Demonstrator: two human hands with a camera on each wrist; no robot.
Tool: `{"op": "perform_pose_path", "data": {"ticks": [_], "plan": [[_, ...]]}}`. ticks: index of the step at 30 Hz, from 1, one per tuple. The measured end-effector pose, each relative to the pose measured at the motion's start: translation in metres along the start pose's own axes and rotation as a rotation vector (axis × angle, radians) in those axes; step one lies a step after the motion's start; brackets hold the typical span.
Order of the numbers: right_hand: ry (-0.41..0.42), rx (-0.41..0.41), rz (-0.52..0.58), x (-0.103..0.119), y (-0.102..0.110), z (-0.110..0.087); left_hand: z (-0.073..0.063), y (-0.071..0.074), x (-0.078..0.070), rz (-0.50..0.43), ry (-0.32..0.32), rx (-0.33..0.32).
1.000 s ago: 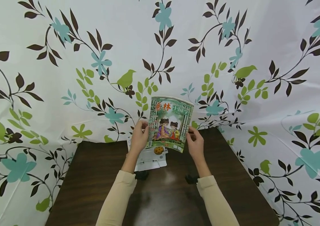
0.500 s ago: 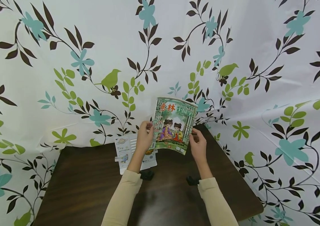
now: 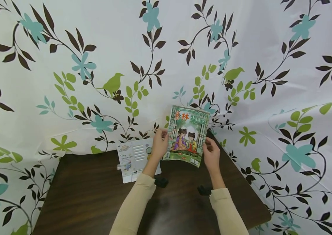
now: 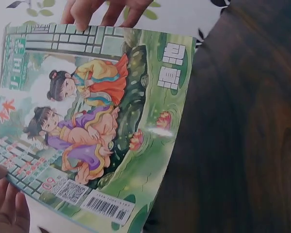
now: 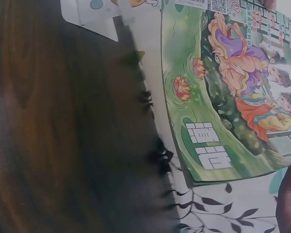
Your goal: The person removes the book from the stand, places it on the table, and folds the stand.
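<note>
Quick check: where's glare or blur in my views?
Head: soft pale sheen on the dark brown wood-grained table; left wrist: small white glare spot on the green illustrated paper magazine; right wrist: dim, the table's edge blurred, the magazine's drawing clearer.

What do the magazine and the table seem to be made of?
Magazine: likely glossy printed paper, judging by its glare spot and gently curved lower edge. Table: dark, streaky grain with a soft sheen; wood or wood-look laminate, can't tell which.
</note>
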State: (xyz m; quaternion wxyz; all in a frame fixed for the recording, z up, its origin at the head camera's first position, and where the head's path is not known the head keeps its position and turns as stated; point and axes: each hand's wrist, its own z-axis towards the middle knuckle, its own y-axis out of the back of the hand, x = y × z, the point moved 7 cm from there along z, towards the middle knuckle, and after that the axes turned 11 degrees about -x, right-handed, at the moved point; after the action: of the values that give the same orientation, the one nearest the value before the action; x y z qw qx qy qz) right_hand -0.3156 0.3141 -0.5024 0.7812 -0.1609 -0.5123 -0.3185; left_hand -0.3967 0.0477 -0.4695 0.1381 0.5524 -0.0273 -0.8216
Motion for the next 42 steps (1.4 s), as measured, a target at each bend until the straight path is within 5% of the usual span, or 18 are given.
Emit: {"op": "perform_pose_path", "data": {"ticks": [8,15,20,29,42], "plan": [[-0.121,-0.061,0.024,0.011,0.008,-0.017,-0.016,-0.027,0.007,-0.017,0.103,0.072],[-0.132,-0.218,0.012,-0.038,0.003,-0.021,-0.033,-0.049,0.033,-0.016,0.166,0.154],[-0.145,-0.215,0.000,-0.046,-0.003,-0.025,-0.046,-0.055,0.044,0.010,0.208,0.106],[-0.175,-0.256,-0.109,-0.063,0.016,-0.028,-0.066,-0.084,0.053,0.000,0.291,0.158],[-0.225,-0.219,-0.175,-0.078,0.018,-0.025,-0.063,-0.104,0.070,0.124,0.328,0.125]]}}
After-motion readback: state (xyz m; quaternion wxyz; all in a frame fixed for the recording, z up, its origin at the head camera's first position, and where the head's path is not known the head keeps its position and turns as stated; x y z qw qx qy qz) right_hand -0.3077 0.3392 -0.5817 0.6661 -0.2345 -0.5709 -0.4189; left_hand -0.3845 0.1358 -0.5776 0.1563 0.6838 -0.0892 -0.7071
